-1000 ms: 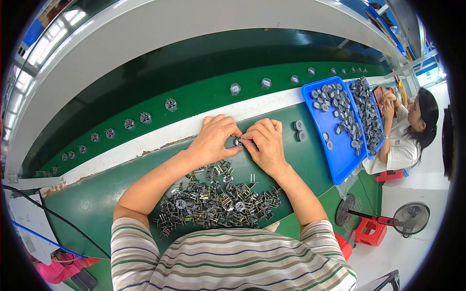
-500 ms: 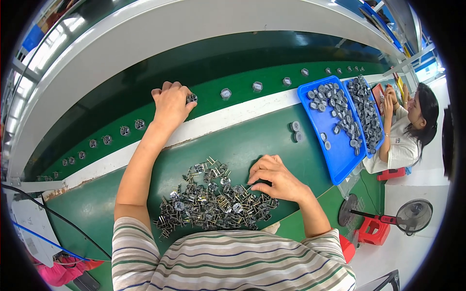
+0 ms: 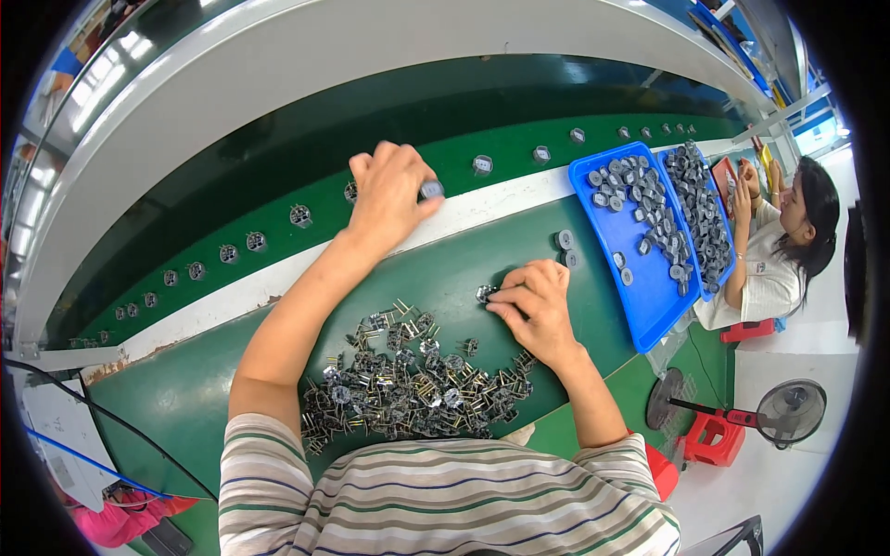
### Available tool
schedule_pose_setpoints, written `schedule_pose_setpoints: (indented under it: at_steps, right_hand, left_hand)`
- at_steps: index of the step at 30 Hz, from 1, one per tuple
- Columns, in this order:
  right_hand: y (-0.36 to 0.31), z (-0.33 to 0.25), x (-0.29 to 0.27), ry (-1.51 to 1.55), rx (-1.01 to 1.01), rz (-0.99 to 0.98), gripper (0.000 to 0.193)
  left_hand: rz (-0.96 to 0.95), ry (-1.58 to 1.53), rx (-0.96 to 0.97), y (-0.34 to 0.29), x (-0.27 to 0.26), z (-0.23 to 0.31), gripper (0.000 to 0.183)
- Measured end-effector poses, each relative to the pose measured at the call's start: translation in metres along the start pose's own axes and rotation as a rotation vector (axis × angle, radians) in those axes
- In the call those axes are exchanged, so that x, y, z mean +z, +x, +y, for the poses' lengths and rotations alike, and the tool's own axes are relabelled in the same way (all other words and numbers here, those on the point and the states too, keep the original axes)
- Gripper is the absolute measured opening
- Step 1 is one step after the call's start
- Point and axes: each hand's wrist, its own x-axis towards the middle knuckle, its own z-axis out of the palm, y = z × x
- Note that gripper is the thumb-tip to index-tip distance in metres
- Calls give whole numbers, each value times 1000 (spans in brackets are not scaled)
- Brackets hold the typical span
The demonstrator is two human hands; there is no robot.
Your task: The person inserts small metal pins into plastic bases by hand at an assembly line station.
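Observation:
My left hand point(image 3: 389, 199) is over the green belt, thumb and fingers closed on a grey round cap point(image 3: 431, 189). Just left of its fingers, a dark pronged part point(image 3: 350, 191) sits on the belt, partly hidden by the hand. My right hand point(image 3: 538, 301) pinches a small dark pronged part point(image 3: 485, 294) above the green table point(image 3: 436, 250). Between my forearms and my body lies a heap of similar parts with metal prongs point(image 3: 408, 389); one loose part point(image 3: 469, 347) lies at its upper right edge.
Grey capped pieces point(image 3: 482, 165) stand on the belt to the right, and dark pronged parts point(image 3: 299, 216) to the left. Two grey caps point(image 3: 566, 250) lie beside a blue tray point(image 3: 640, 310) holding more caps. Farther right are a second filled tray point(image 3: 700, 222), a co-worker point(image 3: 769, 250) and a fan point(image 3: 791, 412).
My left hand has let go of a dark part on the belt and moved right to a grey cap. My right hand has risen from the heap with a part. Belt pieces have shifted left.

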Motion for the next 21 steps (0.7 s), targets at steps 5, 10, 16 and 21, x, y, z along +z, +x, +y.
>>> schedule_pose_setpoints:
  at_steps: [5, 10, 16, 21]
  right_hand:
    - [10, 2, 4, 31, 107, -17, 23]
    - [23, 4, 15, 106, 81, -81, 19]
    - [39, 2, 35, 231, 162, -63, 18]
    - [45, -4, 31, 100, 81, -37, 19]
  left_hand:
    - [-247, -291, 150, -50, -6, 31, 27]
    - [-305, -427, 146, -66, -1, 31, 38]
    - [-308, -428, 140, -69, 3, 27, 40]
    - [-281, -415, 153, -70, 4, 28, 40]
